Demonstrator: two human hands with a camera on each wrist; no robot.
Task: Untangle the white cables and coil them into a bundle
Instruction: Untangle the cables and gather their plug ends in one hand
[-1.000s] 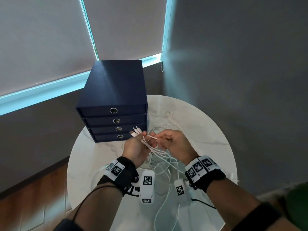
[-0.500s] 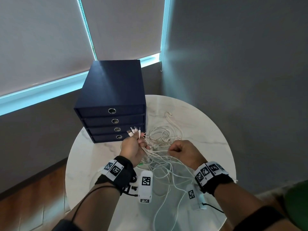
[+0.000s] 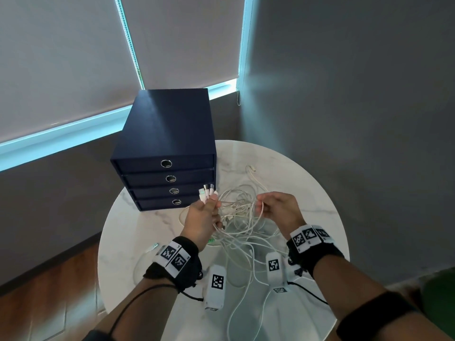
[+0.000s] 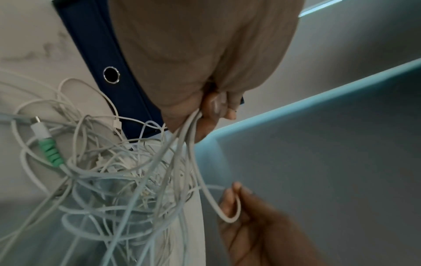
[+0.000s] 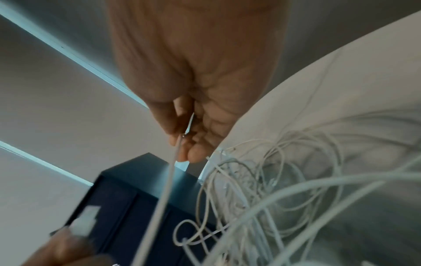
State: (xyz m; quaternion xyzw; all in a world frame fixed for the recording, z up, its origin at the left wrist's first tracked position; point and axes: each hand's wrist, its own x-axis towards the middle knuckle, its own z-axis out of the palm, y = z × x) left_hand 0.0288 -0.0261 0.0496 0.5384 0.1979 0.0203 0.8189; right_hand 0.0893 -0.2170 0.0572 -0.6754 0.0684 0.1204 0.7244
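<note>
A tangle of white cables lies on the round marble table and hangs between my hands. My left hand grips a bunch of cable ends, and their plugs stick up above my fist. In the left wrist view the gripped strands run down from that fist into the tangle. My right hand pinches one loop of cable to the right of the left hand. The right wrist view shows the pinched strand leaving my fingertips.
A dark blue four-drawer box stands at the table's back left, just behind my left hand. One cable end trails toward the far side. A plug with a green strain relief sits in the tangle. Grey walls close in behind.
My right hand has risen and moved back toward the left hand, now pinching a cable loop. The left hand has kept its grip on the plug ends and shifted slightly.
</note>
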